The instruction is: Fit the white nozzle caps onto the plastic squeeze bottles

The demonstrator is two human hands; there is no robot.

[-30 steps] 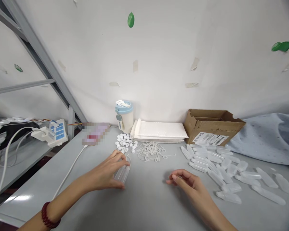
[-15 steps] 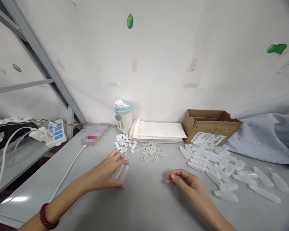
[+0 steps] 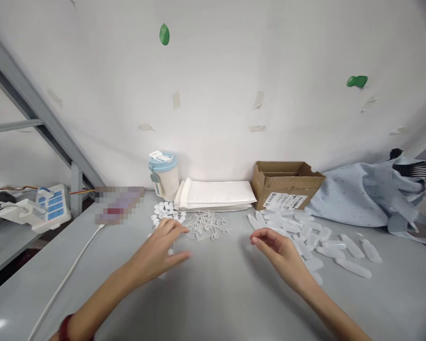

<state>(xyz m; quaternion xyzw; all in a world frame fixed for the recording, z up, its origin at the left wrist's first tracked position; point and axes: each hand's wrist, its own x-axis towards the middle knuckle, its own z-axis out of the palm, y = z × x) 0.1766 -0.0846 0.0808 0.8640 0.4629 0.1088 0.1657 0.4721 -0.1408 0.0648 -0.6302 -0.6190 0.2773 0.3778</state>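
My left hand (image 3: 159, 248) has its thumb and fingers spread apart, nothing gripped between them. Beneath it, mostly hidden, lie clear pieces like those it was around earlier. Just beyond its fingertips is a tangle of thin white strips with looped ends (image 3: 208, 225). Small white caps (image 3: 165, 208) are heaped behind the same hand. Loosely curled, my right hand (image 3: 275, 251) hovers at the near left edge of a spread of translucent plastic bottles (image 3: 353, 267). Its thumb lies close to the forefinger, and I see nothing held. Some bottles are hidden behind this hand.
A lidded cup (image 3: 168, 182), a stack of white packets (image 3: 220, 193) and an open cardboard box (image 3: 287, 184) line the wall. Blue cloth (image 3: 358, 194) lies right. At left are a blurred-out flat object (image 3: 122, 203), its white cable (image 3: 69, 274) and a power strip (image 3: 55, 208).
My left hand has come off the clear bottles and opened out. The right hand has moved nearer the bottle spread. The whole view has swung toward the right.
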